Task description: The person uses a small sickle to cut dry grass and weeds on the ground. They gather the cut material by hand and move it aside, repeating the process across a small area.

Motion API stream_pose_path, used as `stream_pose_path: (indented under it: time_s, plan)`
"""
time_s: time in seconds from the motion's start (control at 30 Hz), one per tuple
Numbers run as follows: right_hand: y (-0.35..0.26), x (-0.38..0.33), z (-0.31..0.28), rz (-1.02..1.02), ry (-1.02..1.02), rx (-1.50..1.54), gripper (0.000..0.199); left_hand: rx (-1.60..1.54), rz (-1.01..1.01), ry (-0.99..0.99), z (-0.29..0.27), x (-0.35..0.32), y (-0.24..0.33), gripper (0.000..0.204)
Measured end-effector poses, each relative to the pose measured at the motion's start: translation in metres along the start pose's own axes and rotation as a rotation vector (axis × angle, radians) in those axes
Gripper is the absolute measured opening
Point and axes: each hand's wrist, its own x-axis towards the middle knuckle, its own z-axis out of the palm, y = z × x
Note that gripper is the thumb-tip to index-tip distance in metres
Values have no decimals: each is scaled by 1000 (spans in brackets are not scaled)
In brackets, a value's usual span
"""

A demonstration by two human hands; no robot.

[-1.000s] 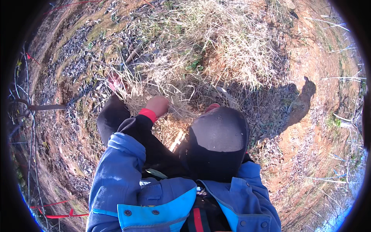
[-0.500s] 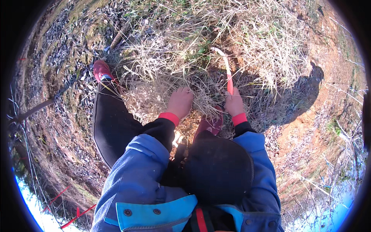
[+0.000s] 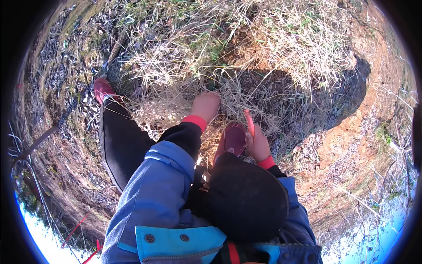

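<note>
At the left, the person's left shoe (image 3: pixel 103 89) is planted beside the dry grass (image 3: pixel 165 72), the black trouser leg (image 3: pixel 123 136) stretched out behind it. The left hand (image 3: pixel 205 106) is at the near edge of that grass, in much the same spot as half a second ago. Its fingers are bent inward with stalks all about them, but how tightly they close, and whether they grip any stems, cannot be told.

Just right of it, the right shoe (image 3: pixel 233 140) shows more fully between the hands. The main change is in the right hand (image 3: pixel 259 143): it has drawn back from the grass to beside this shoe, fingers wrapped around the red-handled tool (image 3: pixel 249 123). Half a second ago the tool's pale curved end stood out clearly beyond the hand; now only the red part is plain, pointing up toward the grass. The far end cannot be made out, so it may lie among the stalks near the left hand, which would bring the tool and that hand to work on one patch. Farther right, the person's shadow (image 3: pixel 325 94) darkens the ground.
</note>
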Motion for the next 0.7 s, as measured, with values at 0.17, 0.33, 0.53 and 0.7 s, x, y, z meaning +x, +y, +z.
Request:
stream_pose_path:
  time_s: [0.17, 0.33, 0.53, 0.7]
  plan:
    - [10, 6, -2, 96, -39, -30, 36, -60, -51, 244, 4, 0, -32, 16]
    - [27, -54, 1, 74, -14, -24, 36, 59, -109, 283, 16, -7, -83, 17]
    - [-22, -8, -19, -125, 270, 78, 31, 31, -297, 180, 36, -21, -98, 21]
    - [-94, 111, -44, -489, 301, 34, 21, -895, -236, 794, 19, -15, -80, 25]
